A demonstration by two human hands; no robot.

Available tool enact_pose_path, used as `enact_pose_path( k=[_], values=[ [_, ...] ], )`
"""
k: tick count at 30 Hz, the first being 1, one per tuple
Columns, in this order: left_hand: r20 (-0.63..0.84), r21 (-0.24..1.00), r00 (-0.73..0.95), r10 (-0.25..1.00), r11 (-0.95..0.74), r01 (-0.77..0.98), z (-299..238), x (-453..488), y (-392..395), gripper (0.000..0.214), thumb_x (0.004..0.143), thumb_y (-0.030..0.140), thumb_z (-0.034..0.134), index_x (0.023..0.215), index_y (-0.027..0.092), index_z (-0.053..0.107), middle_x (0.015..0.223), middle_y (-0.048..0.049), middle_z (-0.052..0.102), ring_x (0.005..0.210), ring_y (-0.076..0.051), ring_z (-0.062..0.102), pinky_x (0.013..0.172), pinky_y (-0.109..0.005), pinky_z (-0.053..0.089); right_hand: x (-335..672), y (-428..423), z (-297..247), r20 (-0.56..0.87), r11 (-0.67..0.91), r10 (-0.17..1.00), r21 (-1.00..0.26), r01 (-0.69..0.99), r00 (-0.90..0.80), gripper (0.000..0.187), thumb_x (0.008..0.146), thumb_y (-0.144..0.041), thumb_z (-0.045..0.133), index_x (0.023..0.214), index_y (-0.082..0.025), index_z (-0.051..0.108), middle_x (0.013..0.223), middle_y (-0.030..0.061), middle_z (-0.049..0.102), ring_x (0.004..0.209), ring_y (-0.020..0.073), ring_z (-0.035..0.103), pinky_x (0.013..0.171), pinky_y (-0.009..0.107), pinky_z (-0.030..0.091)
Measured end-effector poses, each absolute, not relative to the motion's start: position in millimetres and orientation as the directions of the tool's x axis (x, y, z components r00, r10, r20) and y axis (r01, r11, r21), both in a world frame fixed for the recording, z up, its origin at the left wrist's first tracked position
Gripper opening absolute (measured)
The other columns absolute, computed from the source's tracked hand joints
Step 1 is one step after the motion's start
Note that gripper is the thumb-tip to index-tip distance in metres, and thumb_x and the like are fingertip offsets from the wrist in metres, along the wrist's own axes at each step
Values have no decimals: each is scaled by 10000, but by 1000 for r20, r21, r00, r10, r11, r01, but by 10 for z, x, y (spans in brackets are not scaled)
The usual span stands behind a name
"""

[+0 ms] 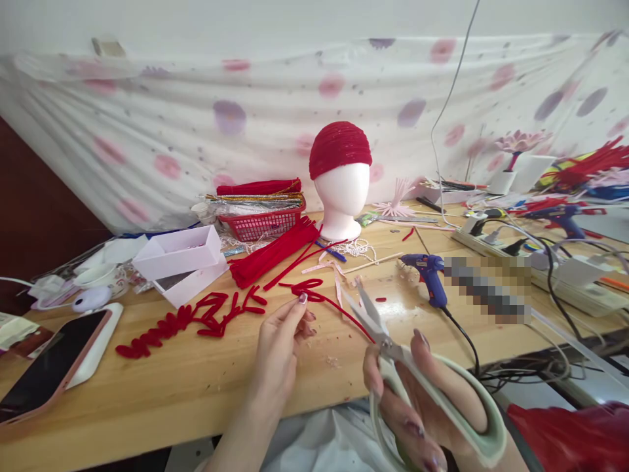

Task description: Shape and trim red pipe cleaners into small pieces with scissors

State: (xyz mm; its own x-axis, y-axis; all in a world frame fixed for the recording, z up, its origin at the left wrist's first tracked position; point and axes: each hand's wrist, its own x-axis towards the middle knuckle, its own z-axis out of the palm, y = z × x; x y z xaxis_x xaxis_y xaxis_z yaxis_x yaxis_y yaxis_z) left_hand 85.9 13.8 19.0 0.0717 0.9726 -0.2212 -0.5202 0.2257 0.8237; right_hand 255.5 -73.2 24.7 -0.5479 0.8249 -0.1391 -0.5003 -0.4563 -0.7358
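Observation:
Between thumb and fingertips, my left hand (287,341) pinches a red pipe cleaner (344,309) that is bent into loops at one end. Its straight tail runs right, to the scissors. My right hand (417,400) grips light green-handled scissors (388,347), their blades parted and pointing up and away from me. The tail's far end passes by the scissors' pivot; whether it lies between the blades I cannot tell. Left of my hands lie several bent red pipe cleaner pieces (211,314). Behind them is a bundle of straight red pipe cleaners (275,252).
A white mannequin head (343,196) wears a red wrapped cap (340,149) at the back. A blue glue gun (430,275) stands right, its cord near a power strip (501,252). Left are white boxes (179,252), a red basket (263,223) and a phone (54,367).

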Motion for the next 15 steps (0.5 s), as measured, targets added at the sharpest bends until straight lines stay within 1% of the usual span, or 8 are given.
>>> enact_pose_path(
  k=[2, 5, 7, 9, 11, 12, 13, 15],
  values=[
    [-243, 849, 172, 955, 295, -438, 162, 871, 161, 260, 616, 327, 846, 687, 138, 682, 615, 25, 627, 485, -61, 511, 534, -205, 507, 2597, -662, 286, -144, -424, 863, -729, -538, -484, 575, 758, -758, 605, 845, -190, 634, 500, -77, 446, 300, 48, 349, 336, 164, 389],
    [-333, 907, 302, 893, 391, -157, 144, 761, 166, 255, 677, 249, 795, 892, 136, 716, 709, -12, 687, 429, -66, 491, 522, -270, 543, 2702, -623, 322, -165, -373, 905, -749, -548, -391, 568, 723, -749, 649, 815, -188, 642, 506, -66, 460, 311, 53, 339, 319, 178, 377],
    [-313, 949, 325, 892, 308, 70, 182, 617, 129, 217, 736, 237, 741, 927, 136, 728, 706, -27, 699, 406, -79, 486, 485, -265, 518, 2766, -621, 326, -186, -351, 923, -766, -539, -337, 564, 702, -745, 671, 789, -188, 646, 511, -59, 457, 323, 57, 334, 321, 192, 363],
    [-162, 967, 319, 934, 86, 240, 283, 458, 41, 137, 810, 269, 672, 838, 160, 750, 695, -40, 708, 457, -114, 549, 513, -259, 507, 2799, -609, 314, -201, -326, 939, -781, -532, -279, 550, 700, -735, 680, 788, -193, 654, 520, -58, 442, 338, 58, 320, 332, 204, 346],
    [145, 917, 184, 972, -202, 344, 422, 304, -111, 111, 799, 254, 693, 704, 217, 736, 762, -40, 733, 700, -182, 664, 660, -270, 529, 2793, -572, 287, -197, -288, 955, -788, -544, -220, 522, 705, -707, 694, 797, -195, 657, 532, -62, 412, 356, 58, 296, 340, 207, 322],
    [322, 853, 129, 938, -347, 390, 484, 226, -211, 188, 782, 256, 715, 597, 235, 690, 805, -31, 733, 803, -209, 672, 736, -290, 528, 2780, -546, 269, -191, -263, 964, -784, -562, -184, 499, 713, -682, 703, 798, -193, 655, 541, -64, 394, 366, 57, 283, 342, 205, 313],
    [426, 805, 33, 904, -395, 443, 529, 141, -323, 235, 827, 271, 669, 593, 261, 686, 856, -20, 735, 834, -223, 666, 753, -318, 529, 2762, -516, 248, -186, -240, 971, -772, -588, -153, 470, 724, -648, 712, 794, -188, 649, 551, -65, 379, 377, 57, 275, 344, 201, 309],
    [576, 702, -8, 818, -489, 518, 540, -58, -561, 251, 896, 330, 582, 680, 317, 709, 1013, 10, 724, 938, -252, 647, 790, -363, 538, 2729, -455, 199, -190, -215, 976, -720, -660, -110, 401, 756, -567, 718, 781, -176, 633, 573, -65, 362, 396, 56, 275, 347, 184, 321]
  ],
)
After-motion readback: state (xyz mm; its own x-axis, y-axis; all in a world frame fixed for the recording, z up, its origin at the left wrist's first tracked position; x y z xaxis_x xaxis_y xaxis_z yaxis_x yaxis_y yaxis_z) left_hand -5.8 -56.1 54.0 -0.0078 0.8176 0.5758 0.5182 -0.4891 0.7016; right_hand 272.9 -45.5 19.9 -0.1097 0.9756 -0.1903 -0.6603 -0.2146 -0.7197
